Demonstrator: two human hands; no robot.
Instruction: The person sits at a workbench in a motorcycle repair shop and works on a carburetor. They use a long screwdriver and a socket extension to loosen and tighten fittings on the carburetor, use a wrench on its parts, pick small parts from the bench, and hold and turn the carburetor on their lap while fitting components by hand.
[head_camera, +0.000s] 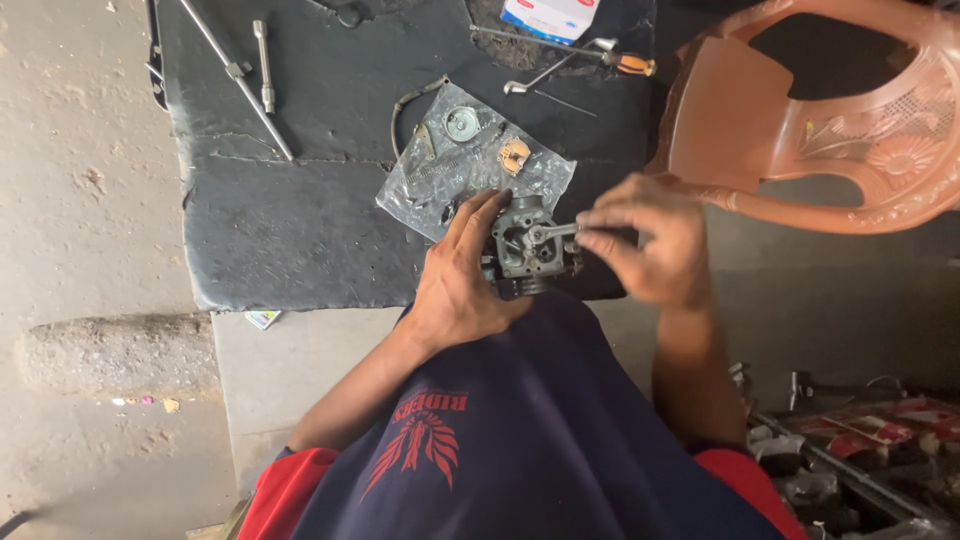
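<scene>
Grey concrete floor is lying all around a black rubber mat (300, 230), and the mat is working as the surface for the small parts.

From the head camera, a metal carburetor (527, 248) is sitting at the near edge of the mat, just above the person's lap. The left hand (462, 283) is wrapping around its left side and gripping it tight, likely so it is not turning. The right hand (645, 243) is pinching a thin silver tool (556, 231) whose tip is poking into the top of the carburetor.

Just behind the carburetor, a clear plastic bag (470, 160) is lying flat like a little tray. It is keeping a round metal piece (461, 123) and a small orange part (514, 153) together and off the dirt.

Farther behind the carburetor, a screwdriver (590, 58) and long metal rods (245, 75) are lying. An orange plastic chair (800, 120) is tipped over to its right. A tray of parts (860, 450) is sitting near the person's right side.
</scene>
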